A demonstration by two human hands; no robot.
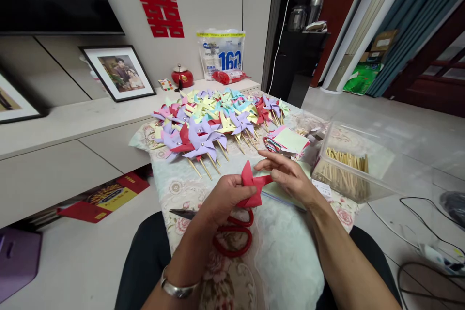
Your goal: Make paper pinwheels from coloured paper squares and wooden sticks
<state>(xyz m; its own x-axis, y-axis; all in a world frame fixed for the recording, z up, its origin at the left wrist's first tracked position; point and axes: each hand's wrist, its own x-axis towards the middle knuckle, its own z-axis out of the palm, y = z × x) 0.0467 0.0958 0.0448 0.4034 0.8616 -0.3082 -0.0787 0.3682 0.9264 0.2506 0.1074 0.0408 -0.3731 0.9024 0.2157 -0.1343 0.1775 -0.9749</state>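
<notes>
A red paper pinwheel (pixel 256 186), partly folded, is pinched between the thumb and fingers of my left hand (pixel 230 193). My right hand (pixel 286 174) is just to its right, fingers stretched out and apart. The right thumb is at the end of one red blade; whether it presses on it I cannot tell. Under my left forearm lie scissors (pixel 234 237) with red handles, blades pointing left. Beneath my right hand is a stack of pale paper sheets (pixel 278 193). Finished pinwheels (pixel 203 143) on sticks, in purple, yellow, red and blue, are grouped farther back.
A clear plastic box (pixel 378 191) with many wooden sticks (pixel 345 167) stands at the right. Coloured paper squares (pixel 290 140) are piled behind my right hand. The floral tablecloth (pixel 174 189) covers the table. A white cabinet (pixel 98 126) bears a framed photo (pixel 118 72) and a bag (pixel 221 53).
</notes>
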